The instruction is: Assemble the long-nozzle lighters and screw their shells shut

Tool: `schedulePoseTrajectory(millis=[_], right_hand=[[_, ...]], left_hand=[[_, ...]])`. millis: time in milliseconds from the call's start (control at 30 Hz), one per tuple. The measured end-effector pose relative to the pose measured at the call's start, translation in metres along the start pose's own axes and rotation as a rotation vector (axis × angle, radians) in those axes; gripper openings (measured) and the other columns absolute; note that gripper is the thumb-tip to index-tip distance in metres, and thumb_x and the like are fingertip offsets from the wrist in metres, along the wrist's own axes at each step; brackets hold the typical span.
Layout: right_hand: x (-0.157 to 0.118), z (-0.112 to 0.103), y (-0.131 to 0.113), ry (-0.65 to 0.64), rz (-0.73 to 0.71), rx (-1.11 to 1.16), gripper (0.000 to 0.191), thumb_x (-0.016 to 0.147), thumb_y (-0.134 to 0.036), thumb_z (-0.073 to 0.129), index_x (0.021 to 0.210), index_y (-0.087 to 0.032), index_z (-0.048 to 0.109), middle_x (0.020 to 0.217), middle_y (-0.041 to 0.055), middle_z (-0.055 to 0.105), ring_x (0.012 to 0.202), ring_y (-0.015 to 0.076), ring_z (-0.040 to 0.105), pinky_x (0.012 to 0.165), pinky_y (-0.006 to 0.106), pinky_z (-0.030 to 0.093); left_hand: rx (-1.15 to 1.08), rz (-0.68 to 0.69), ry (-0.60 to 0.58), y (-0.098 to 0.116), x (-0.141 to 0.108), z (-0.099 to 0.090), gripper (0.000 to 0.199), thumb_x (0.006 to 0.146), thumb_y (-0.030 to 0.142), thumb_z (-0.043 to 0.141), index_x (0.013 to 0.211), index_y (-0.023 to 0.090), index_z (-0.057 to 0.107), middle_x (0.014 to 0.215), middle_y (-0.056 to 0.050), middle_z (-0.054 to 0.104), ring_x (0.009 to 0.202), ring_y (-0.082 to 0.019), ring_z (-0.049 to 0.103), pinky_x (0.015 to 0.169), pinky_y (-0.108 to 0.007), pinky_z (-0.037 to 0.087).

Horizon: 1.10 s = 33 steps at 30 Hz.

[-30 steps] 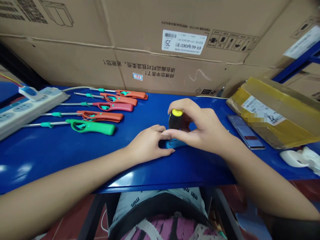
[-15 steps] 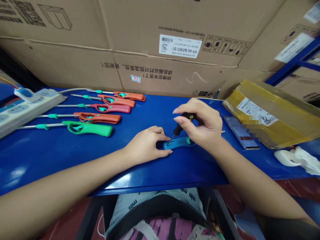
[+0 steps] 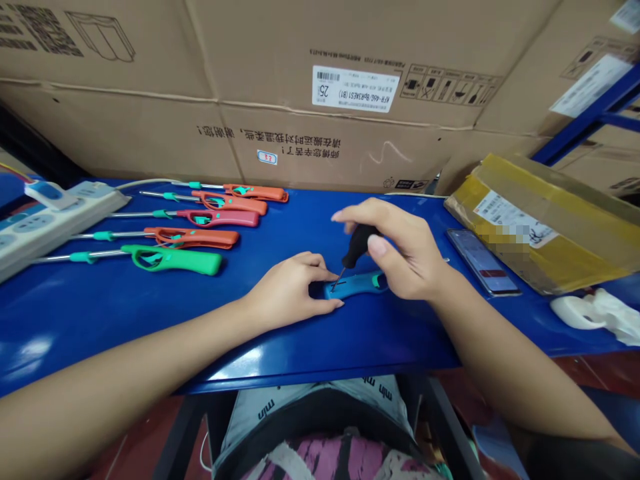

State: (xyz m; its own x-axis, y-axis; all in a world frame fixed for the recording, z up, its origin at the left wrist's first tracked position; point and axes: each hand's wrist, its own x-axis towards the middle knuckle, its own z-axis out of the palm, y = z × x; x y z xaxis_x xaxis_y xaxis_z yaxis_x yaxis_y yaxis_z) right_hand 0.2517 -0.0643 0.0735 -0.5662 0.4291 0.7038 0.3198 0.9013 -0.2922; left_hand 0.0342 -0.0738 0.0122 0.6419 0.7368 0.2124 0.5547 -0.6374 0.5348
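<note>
A blue long-necked gas lighter (image 3: 353, 286) lies flat on the blue table, its handle end pinched between the thumb and fingers of my left hand (image 3: 295, 290). In my right hand (image 3: 405, 250) is a small black-handled screwdriver (image 3: 357, 245), held tilted, its thin shaft running down to the near end of the lighter's handle. The tip meets the lighter close to my left fingers; the exact contact spot is too small to make out. My right hand hides the far part of the lighter.
Several lighters, among them a green one (image 3: 173, 260) and a red one (image 3: 220, 218), lie in a row at left beside a white power strip (image 3: 65, 213). At right are a phone (image 3: 483, 263), a taped carton (image 3: 545, 220) and a white tape roll (image 3: 575, 313). Large cardboard boxes (image 3: 280, 40) wall the back.
My right thumb and fingers have shifted around the screwdriver handle, the thumb now lying farther right. The blue lighter and my left hand keep their place.
</note>
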Motion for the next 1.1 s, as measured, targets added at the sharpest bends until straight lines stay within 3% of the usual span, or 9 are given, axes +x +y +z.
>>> schedulePoseTrajectory(millis=[100,267,433,567,633,733,800,967,1100], right_hand=[[-0.0018,-0.0014,-0.0013,-0.044,0.083,0.027,0.038,0.104,-0.039,0.044,0.136,-0.026,0.058,0.123,0.0089,0.069,0.092,0.0203,0.071,0.078,0.034,0.059],[-0.0020,0.0031,-0.0007,0.111,-0.037,-0.022,0.026,0.092,-0.044,0.068,0.110,-0.024,0.069,0.093,0.0036,0.074,0.078,0.0178,0.070,0.070,0.029,0.057],[-0.0009,-0.0001,-0.0061,-0.004,0.019,0.088,0.037,0.106,-0.035,0.040,0.132,-0.020,0.061,0.114,0.0094,0.072,0.097,0.0201,0.072,0.086,0.035,0.059],[-0.0005,0.0003,-0.0050,0.072,-0.023,-0.010,0.026,0.098,-0.038,0.061,0.114,-0.020,0.069,0.096,0.0050,0.075,0.084,0.0174,0.072,0.081,0.030,0.059],[0.0002,0.0004,-0.0042,0.062,-0.063,-0.039,0.028,0.098,-0.043,0.060,0.110,-0.020,0.069,0.097,0.0050,0.075,0.087,0.0176,0.072,0.082,0.030,0.059],[0.0002,-0.0001,-0.0062,-0.036,-0.021,0.014,0.038,0.106,-0.037,0.039,0.132,-0.018,0.060,0.120,0.0098,0.072,0.109,0.0212,0.069,0.097,0.038,0.056],[-0.0009,0.0008,-0.0077,-0.056,0.029,0.040,0.041,0.106,-0.033,0.039,0.142,-0.019,0.052,0.127,0.0107,0.069,0.114,0.0219,0.067,0.100,0.040,0.055],[-0.0024,0.0022,-0.0056,0.026,-0.012,-0.050,0.031,0.094,-0.041,0.067,0.119,-0.022,0.065,0.105,0.0047,0.074,0.087,0.0174,0.072,0.082,0.030,0.059],[-0.0007,-0.0028,-0.0072,-0.092,0.016,-0.004,0.035,0.105,-0.031,0.044,0.136,-0.019,0.055,0.125,0.0092,0.070,0.106,0.0192,0.070,0.093,0.034,0.057]], left_hand=[[-0.005,-0.002,-0.011,0.0002,0.0002,-0.0006,0.035,0.083,0.043,0.078,0.109,0.020,0.079,0.095,-0.005,0.069,0.094,-0.023,0.067,0.086,-0.038,0.054],[0.002,0.010,0.012,-0.0009,0.0000,0.0005,0.035,0.083,0.043,0.079,0.111,0.023,0.078,0.099,-0.005,0.070,0.093,-0.023,0.067,0.085,-0.038,0.054],[-0.003,-0.001,-0.007,-0.0001,0.0003,0.0000,0.035,0.083,0.043,0.078,0.110,0.021,0.078,0.094,-0.004,0.069,0.092,-0.022,0.067,0.084,-0.036,0.054],[0.004,0.003,0.013,-0.0013,0.0001,0.0012,0.035,0.082,0.044,0.079,0.109,0.023,0.079,0.098,-0.005,0.070,0.094,-0.023,0.067,0.085,-0.037,0.055],[0.004,0.009,0.020,-0.0018,0.0001,0.0016,0.035,0.082,0.044,0.080,0.109,0.023,0.079,0.099,-0.005,0.070,0.094,-0.024,0.068,0.085,-0.036,0.055],[-0.002,0.007,0.009,-0.0017,0.0002,0.0010,0.034,0.082,0.043,0.079,0.108,0.021,0.079,0.095,-0.004,0.069,0.092,-0.023,0.068,0.084,-0.036,0.054],[-0.002,0.008,0.009,-0.0014,0.0002,0.0007,0.034,0.082,0.043,0.079,0.108,0.021,0.079,0.094,-0.004,0.068,0.091,-0.022,0.067,0.084,-0.036,0.054],[-0.004,0.005,0.024,-0.0021,-0.0002,0.0016,0.034,0.082,0.043,0.079,0.109,0.023,0.078,0.096,-0.004,0.069,0.090,-0.022,0.067,0.083,-0.036,0.055],[-0.010,0.003,0.006,-0.0022,0.0000,0.0014,0.035,0.083,0.045,0.079,0.108,0.021,0.079,0.095,-0.004,0.069,0.092,-0.022,0.067,0.084,-0.036,0.054]])
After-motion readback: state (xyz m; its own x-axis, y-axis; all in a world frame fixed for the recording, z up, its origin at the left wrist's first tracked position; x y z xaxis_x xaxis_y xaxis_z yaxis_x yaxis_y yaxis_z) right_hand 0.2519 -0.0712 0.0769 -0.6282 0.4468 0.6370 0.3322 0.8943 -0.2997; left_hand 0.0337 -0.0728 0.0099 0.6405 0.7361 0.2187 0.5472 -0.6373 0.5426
